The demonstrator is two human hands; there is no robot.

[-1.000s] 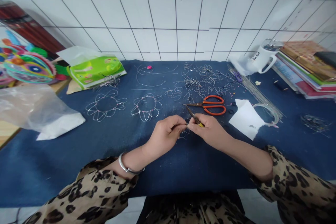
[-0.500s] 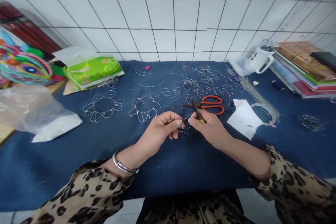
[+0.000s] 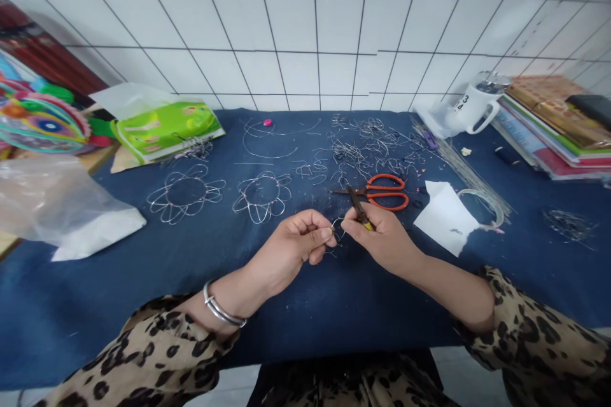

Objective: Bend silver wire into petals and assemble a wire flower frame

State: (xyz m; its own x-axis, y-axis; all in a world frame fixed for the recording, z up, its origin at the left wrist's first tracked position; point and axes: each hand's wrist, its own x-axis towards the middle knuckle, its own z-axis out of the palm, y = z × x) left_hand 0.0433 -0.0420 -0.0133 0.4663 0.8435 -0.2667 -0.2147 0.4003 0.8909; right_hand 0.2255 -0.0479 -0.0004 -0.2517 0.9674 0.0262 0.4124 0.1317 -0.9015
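Thumb and fingers of my left hand (image 3: pixel 298 243) pinch a thin bent wire (image 3: pixel 337 224), whose loop rises between the two hands. My right hand (image 3: pixel 384 235) is closed around a pair of pliers (image 3: pixel 358 206) with yellow on the grips; their dark jaws point up and away from me. The right thumb and fingertips also touch the wire's other side. Just beyond the right hand lie orange-handled scissors (image 3: pixel 386 192). Two flower-shaped wire rings, one farther left (image 3: pixel 187 194) and one nearer (image 3: pixel 262 197), rest flat left of my hands.
Bent wire scraps (image 3: pixel 356 156) lie behind the scissors. To the right are a white paper (image 3: pixel 443 216), a wire coil (image 3: pixel 491 206), straight wires (image 3: pixel 461 165), a white mug (image 3: pixel 477 105) and stacked books (image 3: pixel 558 127). A green packet (image 3: pixel 167 130) and a plastic bag (image 3: pixel 71 210) are at left.
The pliers' tip has dipped slightly toward me, and my left hand has dropped a little. Less of the wire shows below my left fingers. Both hands keep their grip.
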